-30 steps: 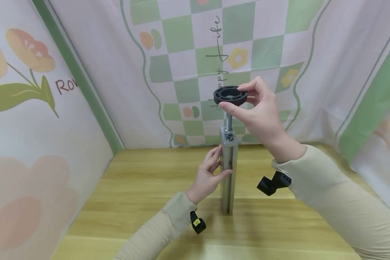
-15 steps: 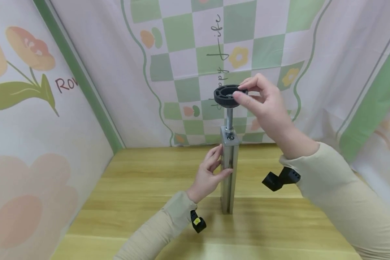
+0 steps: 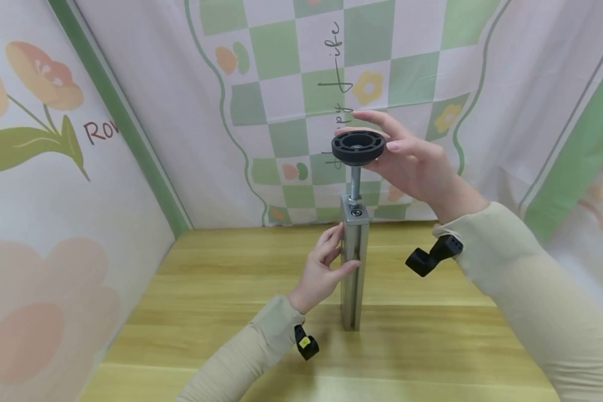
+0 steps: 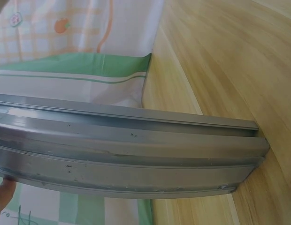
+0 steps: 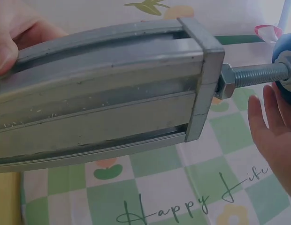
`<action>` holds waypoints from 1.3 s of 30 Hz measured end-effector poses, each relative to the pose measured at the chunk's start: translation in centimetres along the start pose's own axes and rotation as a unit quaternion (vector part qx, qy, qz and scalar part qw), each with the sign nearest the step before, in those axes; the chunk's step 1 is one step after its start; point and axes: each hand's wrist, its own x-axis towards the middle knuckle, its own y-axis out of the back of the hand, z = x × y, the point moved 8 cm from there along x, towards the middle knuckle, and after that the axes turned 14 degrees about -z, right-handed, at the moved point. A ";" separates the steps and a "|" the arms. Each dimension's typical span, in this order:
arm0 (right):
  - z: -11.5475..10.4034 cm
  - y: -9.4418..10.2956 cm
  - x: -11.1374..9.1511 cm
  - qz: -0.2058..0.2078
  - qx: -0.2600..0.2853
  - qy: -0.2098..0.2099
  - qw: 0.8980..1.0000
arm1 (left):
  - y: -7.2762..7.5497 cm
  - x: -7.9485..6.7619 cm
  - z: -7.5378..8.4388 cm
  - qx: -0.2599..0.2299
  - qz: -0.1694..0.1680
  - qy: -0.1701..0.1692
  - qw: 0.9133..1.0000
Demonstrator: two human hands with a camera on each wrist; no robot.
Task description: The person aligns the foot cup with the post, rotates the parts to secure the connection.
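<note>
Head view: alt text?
A person's left-hand grip holds an upright metal post on a wooden table; the right-hand grip, spread, is behind and right of a black disc on the post's top bolt.

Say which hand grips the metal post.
The left hand, low down with thumb and fingers on the metal post; the right hand is up beside the black disc.

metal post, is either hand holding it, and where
The left hand holds the metal post between thumb and fingers, below its top plate; the right hand is at the black disc, not the post.
</note>
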 end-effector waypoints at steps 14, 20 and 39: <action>0.1 0.2 -0.1 0.035 0.005 0.026 0.999 | -0.1 -0.1 -0.1 -0.007 0.004 0.013 1.000; -0.3 0.1 -0.3 0.063 -0.028 0.035 0.997 | -0.1 -0.1 -0.2 -0.009 0.005 0.017 1.000; -1.3 -0.3 -1.6 0.279 -0.173 -0.045 0.944 | 0.0 -0.1 0.0 -0.008 0.008 0.012 1.000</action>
